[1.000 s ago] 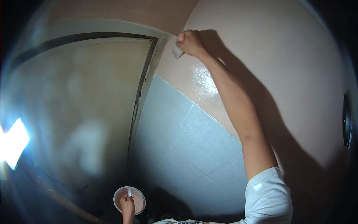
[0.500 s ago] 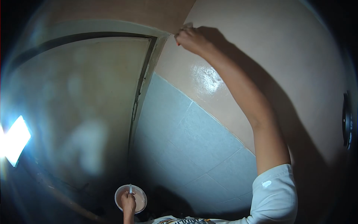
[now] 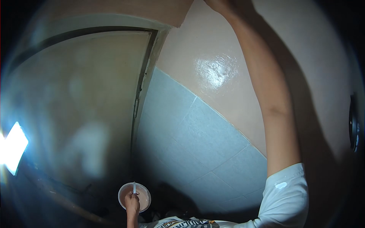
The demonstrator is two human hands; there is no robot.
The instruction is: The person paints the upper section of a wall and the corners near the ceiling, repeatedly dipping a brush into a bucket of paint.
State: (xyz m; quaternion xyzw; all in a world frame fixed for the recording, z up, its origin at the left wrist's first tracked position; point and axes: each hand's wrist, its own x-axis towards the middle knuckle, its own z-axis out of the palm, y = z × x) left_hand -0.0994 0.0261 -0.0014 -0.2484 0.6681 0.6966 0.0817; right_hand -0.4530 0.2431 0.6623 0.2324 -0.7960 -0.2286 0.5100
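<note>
My left hand (image 3: pixel 132 201) is closed at a pale strip, apparently the handle, across the top of a round paint bucket (image 3: pixel 124 190). Pinkish-beige paint (image 3: pixel 144 198) shows inside it. High against the wall, my right hand (image 3: pixel 217 4) is partly cut off by the top edge of the view. It was closed round a small object half a second ago, with a pale part above the fist and an orange bit below; its fingers and that object are out of sight now. Beside my right arm, the beige wall (image 3: pixel 182 57) has a glossy, wet-looking patch (image 3: pixel 216 71).
A closed door (image 3: pixel 95 83) in a dark frame (image 3: pixel 143 72) stands at the left. Blue-grey tiles (image 3: pixel 205 133) cover the lower wall. A bright lamp (image 3: pixel 16 148) glares at the far left, and a dark round object (image 3: pixel 354 123) is at the right edge.
My right hand has moved up and right from the wall corner beside the door frame, partly leaving the view. My left hand and the bucket have shifted only slightly.
</note>
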